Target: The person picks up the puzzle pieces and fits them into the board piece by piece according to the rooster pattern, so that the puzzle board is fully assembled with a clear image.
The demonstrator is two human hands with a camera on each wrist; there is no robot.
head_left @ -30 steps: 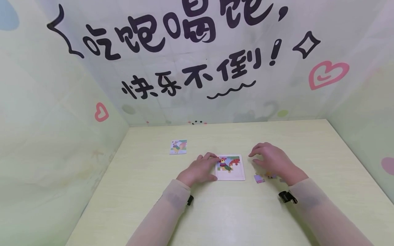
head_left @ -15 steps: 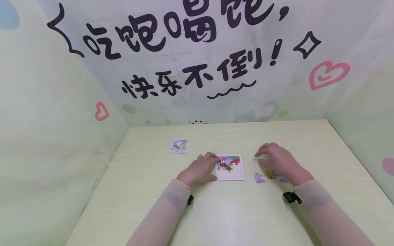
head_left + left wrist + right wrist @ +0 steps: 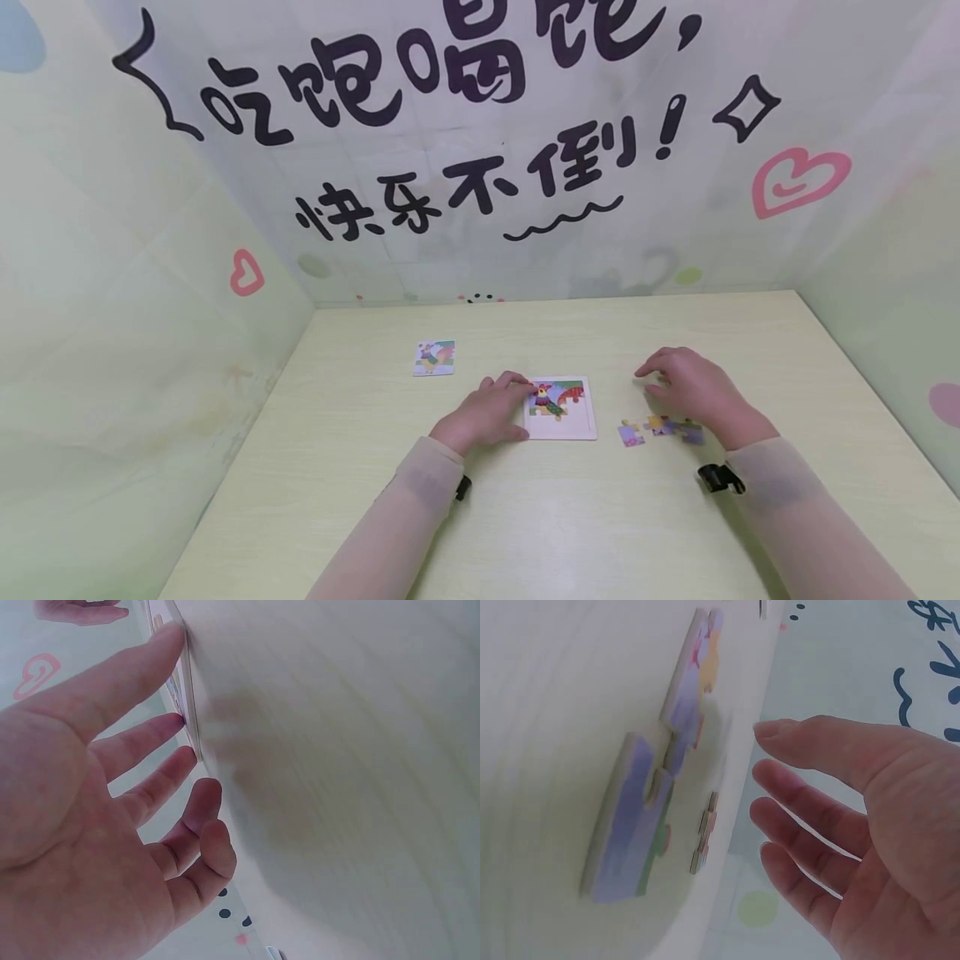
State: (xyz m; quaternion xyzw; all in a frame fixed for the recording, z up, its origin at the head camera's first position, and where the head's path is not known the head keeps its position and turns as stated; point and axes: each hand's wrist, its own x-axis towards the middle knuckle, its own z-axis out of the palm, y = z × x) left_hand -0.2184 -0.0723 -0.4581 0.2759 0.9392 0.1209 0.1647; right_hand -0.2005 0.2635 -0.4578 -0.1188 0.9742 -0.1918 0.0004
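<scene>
The left hand [image 3: 483, 414] reaches forward beside the puzzle board [image 3: 579, 428], its thumb set well apart from its leading fingers; thumb and leading fingertips touch the board's left edge without wrapping round it, while the last two fingers bend inward; just right of those fingertips, a partly assembled rooster picture [image 3: 551, 397] fills the board's far portion.

The right hand [image 3: 693, 387] is raised over the table to the right of the board, fingers slightly bent, a clear gap between thumb and fingertips with nothing in it; nearer the body than its fingertips lie loose puzzle pieces [image 3: 631, 434], the rightmost just beside its wrist; a beige sleeve [image 3: 405, 508] covers each forearm, and a black fitting [image 3: 718, 478] shows at each cuff.

Beyond the left hand, to its left, lies a rooster card [image 3: 434, 358]; under everything is a pale wood-grained table [image 3: 525, 517]; beyond both hands rises a whitish back wall [image 3: 450, 258] with black Chinese lettering [image 3: 480, 185] and a pink heart [image 3: 801, 183].
</scene>
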